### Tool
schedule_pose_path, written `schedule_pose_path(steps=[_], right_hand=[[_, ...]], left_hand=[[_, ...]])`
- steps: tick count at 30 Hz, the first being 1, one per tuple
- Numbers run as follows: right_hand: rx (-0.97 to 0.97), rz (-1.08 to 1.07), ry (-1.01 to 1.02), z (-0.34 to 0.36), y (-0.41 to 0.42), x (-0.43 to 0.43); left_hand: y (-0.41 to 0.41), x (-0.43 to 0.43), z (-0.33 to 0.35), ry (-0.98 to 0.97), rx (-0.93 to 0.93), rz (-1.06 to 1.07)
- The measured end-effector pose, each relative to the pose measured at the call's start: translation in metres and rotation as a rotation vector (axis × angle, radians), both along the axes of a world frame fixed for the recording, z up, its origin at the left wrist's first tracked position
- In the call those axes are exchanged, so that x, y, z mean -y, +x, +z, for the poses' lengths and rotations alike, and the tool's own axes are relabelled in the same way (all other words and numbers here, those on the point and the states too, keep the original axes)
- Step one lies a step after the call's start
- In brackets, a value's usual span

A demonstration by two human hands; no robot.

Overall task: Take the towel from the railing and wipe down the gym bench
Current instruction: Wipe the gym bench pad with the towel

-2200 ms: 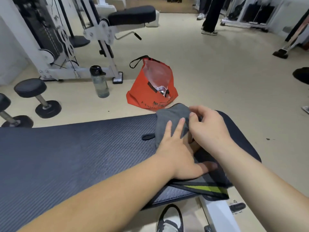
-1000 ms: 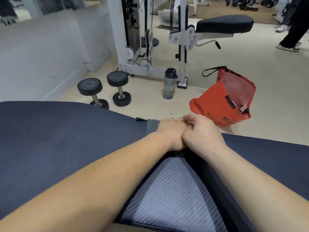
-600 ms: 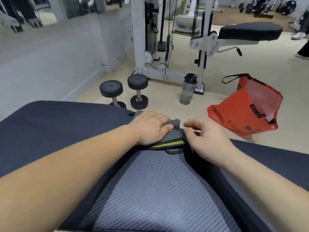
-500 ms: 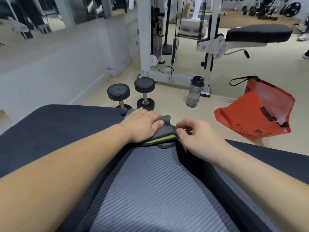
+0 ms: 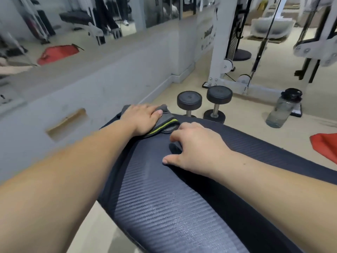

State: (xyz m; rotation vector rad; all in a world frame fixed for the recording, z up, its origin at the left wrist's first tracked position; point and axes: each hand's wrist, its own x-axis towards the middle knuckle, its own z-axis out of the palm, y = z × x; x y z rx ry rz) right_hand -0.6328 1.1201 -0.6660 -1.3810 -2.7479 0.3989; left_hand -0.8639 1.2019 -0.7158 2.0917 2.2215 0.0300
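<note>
The gym bench [image 5: 173, 207] is a dark blue ribbed pad that fills the lower middle of the head view. At its far end lies the grey towel [image 5: 166, 121] with a yellow-green stripe, bunched up. My left hand [image 5: 142, 118] lies palm down on the towel, fingers curled over it and covering most of it. My right hand [image 5: 197, 148] rests on the pad just right of the towel with fingers spread and nothing in it; its fingertips are close to the towel's edge.
Two black dumbbells [image 5: 189, 100] stand on the floor just beyond the bench end. A clear water bottle [image 5: 281, 111] and a red bag [image 5: 326, 146] are at the right. A white cable machine [image 5: 221, 42] stands behind. A grey wall with a mirror [image 5: 109, 79] runs along the left.
My left hand has pushed the towel along the pad to its far left end. My right hand has let go of the towel's edge and now lies flat on the bench.
</note>
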Motion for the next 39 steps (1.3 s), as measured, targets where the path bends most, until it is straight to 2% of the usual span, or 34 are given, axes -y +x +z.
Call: schedule_pose_path(steps=[2,5,13,17,20,23,27,31,36,39], right_hand=[[-0.021,0.037,-0.032,-0.001,-0.016,0.010],[0.070,0.067,-0.083,-0.005,-0.031,0.019],[0.105,0.060,-0.093,0.000,-0.030,0.026],[-0.040,0.038,-0.089,0.006,-0.008,0.039],[-0.133,0.024,-0.033,0.014,0.015,0.060],[-0.121,-0.015,-0.071,0.021,0.038,0.080],[-0.045,-0.060,-0.078,0.023,0.062,0.101],[0.002,-0.088,-0.059,0.016,0.085,0.118],[-0.064,-0.095,-0.107,0.019,0.123,0.129],[-0.053,-0.096,-0.171,0.027,0.158,0.133]], left_hand=[[-0.028,0.010,0.000,-0.025,0.056,0.118],[-0.061,0.036,-0.001,-0.066,0.189,0.272],[-0.058,0.120,-0.003,-0.027,0.132,0.515],[-0.042,0.163,-0.003,0.035,0.104,0.617],[-0.032,0.194,-0.008,0.108,0.215,0.711],[-0.007,0.223,-0.011,0.178,0.343,0.815],[0.064,0.267,-0.003,0.231,0.434,0.754],[0.096,0.296,0.008,0.168,0.533,0.639],[0.067,0.271,0.024,0.120,0.686,0.792],[0.064,0.253,0.022,0.111,0.696,0.886]])
